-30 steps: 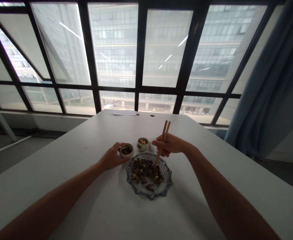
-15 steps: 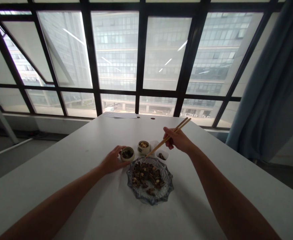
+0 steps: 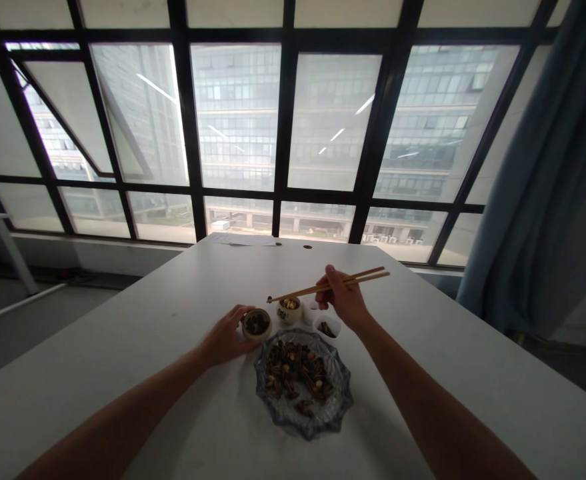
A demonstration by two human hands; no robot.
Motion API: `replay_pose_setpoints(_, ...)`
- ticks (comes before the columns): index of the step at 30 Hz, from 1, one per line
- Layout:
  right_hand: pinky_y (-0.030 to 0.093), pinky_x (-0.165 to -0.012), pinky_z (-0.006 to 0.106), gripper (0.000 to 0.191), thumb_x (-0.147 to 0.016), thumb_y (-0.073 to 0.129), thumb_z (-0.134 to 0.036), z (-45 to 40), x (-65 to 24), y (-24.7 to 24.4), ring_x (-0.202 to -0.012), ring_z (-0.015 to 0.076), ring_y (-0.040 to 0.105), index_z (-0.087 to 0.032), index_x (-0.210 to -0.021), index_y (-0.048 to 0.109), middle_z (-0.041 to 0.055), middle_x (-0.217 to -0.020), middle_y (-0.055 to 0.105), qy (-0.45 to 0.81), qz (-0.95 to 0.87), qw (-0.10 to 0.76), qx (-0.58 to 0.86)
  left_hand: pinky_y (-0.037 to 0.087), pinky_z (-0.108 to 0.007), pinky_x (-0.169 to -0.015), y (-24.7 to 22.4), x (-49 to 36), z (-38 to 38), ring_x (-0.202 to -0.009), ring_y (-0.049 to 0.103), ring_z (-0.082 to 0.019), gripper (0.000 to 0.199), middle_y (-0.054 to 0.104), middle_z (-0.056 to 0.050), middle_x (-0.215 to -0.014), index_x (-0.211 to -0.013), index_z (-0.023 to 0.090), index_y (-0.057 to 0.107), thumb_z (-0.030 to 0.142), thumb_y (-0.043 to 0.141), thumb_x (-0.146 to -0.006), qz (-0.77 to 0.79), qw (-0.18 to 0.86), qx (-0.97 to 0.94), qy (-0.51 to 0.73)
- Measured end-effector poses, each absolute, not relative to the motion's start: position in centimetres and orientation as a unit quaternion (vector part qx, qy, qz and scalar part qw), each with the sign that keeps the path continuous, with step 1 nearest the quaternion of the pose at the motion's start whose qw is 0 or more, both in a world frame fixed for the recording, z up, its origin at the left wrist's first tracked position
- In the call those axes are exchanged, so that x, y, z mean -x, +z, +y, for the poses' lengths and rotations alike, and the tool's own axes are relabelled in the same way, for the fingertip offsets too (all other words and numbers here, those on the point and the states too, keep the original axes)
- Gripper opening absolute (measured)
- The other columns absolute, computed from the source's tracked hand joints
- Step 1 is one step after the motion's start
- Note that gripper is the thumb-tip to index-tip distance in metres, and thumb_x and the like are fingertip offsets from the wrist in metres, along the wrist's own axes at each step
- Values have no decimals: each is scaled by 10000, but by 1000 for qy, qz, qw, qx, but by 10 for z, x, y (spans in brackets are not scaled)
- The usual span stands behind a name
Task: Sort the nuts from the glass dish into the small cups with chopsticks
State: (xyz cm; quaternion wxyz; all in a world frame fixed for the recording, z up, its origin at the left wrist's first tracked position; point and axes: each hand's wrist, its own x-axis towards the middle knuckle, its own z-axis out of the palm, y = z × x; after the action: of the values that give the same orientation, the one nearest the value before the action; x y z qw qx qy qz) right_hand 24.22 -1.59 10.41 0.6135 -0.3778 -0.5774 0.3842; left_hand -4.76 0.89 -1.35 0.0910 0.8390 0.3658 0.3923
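My right hand (image 3: 341, 300) holds a pair of wooden chopsticks (image 3: 323, 288) almost level, tips pointing left above a small beige cup (image 3: 290, 310) of pale nuts. Whether the tips carry anything I cannot tell. My left hand (image 3: 223, 335) rests on the table and grips a second small cup (image 3: 257, 324) with dark seeds. In front of both stands a scalloped glass dish (image 3: 303, 383) heaped with mixed dark seeds and pale nuts. A small white dish (image 3: 327, 326) with a few dark pieces sits just below my right hand.
All of this stands on a long white table (image 3: 123, 360). A sheet of paper (image 3: 243, 239) lies at its far end, by the large black-framed windows (image 3: 283, 133). A blue curtain (image 3: 537, 200) hangs to the right. Another table's leg (image 3: 3, 247) shows at far left.
My right hand lifted the chopsticks out of the glass dish and swung them from upright to nearly level, tips now over the beige cup. My left hand stayed on its cup.
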Motion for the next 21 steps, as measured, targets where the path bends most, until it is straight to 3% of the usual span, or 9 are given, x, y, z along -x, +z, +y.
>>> replay_pose_setpoints(5, 489, -452, 278, 652, -686, 642, -845, -17, -214, 79, -455, 152, 597, -193, -672, 627, 35, -547, 656, 392, -653, 515, 393, 584, -369, -884, -11, 45, 7, -1087, 675, -258, 634, 659, -97, -1249, -1310, 243, 566, 358, 791, -728, 367, 93, -839, 390)
replay_pose_setpoints(8, 504, -478, 273, 661, -707, 622, -844, -18, -211, 75, -474, 144, 600, -184, -677, 644, 34, -565, 664, 387, -659, 508, 397, 578, -377, -903, -10, 45, 8, -1094, 672, -258, 622, 658, -96, -1249, -1303, 244, 565, 359, 787, -733, 368, 92, -841, 387)
replay_pose_setpoints(14, 442, -377, 247, 661, -715, 615, -838, -24, -233, 103, -366, 135, 554, -182, -640, 611, 35, -480, 635, 373, -641, 531, 409, 578, -386, -909, -9, 45, 7, -1078, 679, -261, 609, 664, -100, -1238, -1296, 244, 574, 396, 783, -745, 364, 96, -839, 393)
replay_pose_setpoints(17, 384, -326, 219, 645, -738, 613, -814, -31, -247, 115, -308, 116, 504, -183, -611, 582, 20, -421, 596, 389, -656, 477, 438, 577, -394, -916, -9, 44, 7, -1092, 675, -267, 611, 666, -107, -1234, -1302, 239, 574, 407, 779, -752, 363, 94, -838, 397)
replay_pose_setpoints(21, 396, -334, 214, 613, -775, 603, -779, -41, -254, 108, -324, 119, 527, -185, -624, 581, 10, -428, 592, 375, -679, 404, 485, 575, -415, -936, -11, 45, 9, -1092, 672, -273, 606, 664, -111, -1229, -1296, 235, 576, 410, 777, -752, 360, 95, -837, 402)
